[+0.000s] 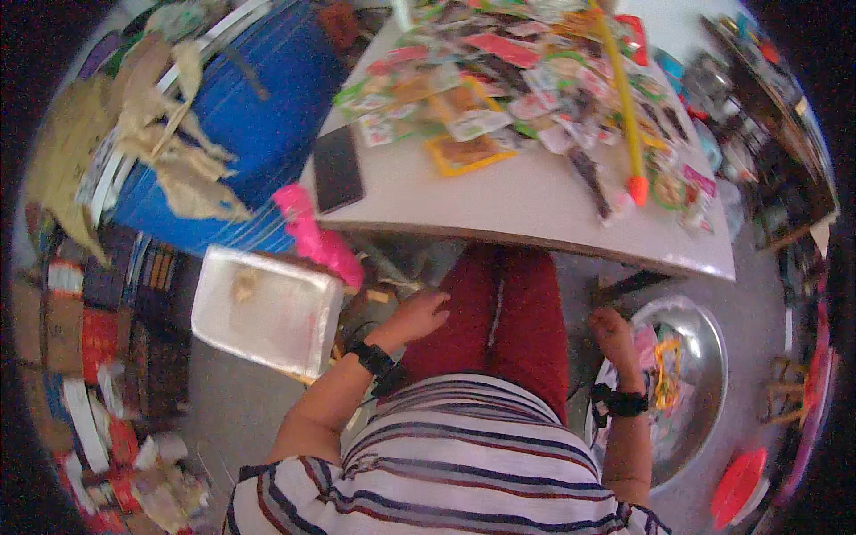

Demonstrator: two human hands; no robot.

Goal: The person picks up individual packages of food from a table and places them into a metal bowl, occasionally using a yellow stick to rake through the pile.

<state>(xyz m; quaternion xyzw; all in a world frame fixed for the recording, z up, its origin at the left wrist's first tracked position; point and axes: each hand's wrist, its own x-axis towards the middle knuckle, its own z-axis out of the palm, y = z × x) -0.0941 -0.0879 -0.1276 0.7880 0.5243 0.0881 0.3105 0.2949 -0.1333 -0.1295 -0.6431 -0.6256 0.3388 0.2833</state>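
Note:
My left hand point(416, 315) rests at the edge of my red-clad thigh, fingers loosely apart and nothing visible in it. On the other side, my right hand point(614, 340) hangs beside a round metal basin point(710, 394); its fingers look curled, and blur hides whether anything is in them. Colourful packets point(669, 374) lie inside the basin. Before me stands a pale table point(414, 187) with a heap of small plastic packets point(495, 80) across its far half. A yellow-edged packet point(468, 152) lies nearest the front of the heap.
A white foam box point(267, 314) stands left of my left hand, beside a bright pink plastic bag point(317, 234). A dark flat phone-like slab point(338, 170) lies at the table's left edge. A yellow rod with an orange tip point(622, 100) extends over the packets. Cartons point(100, 341) stand far left.

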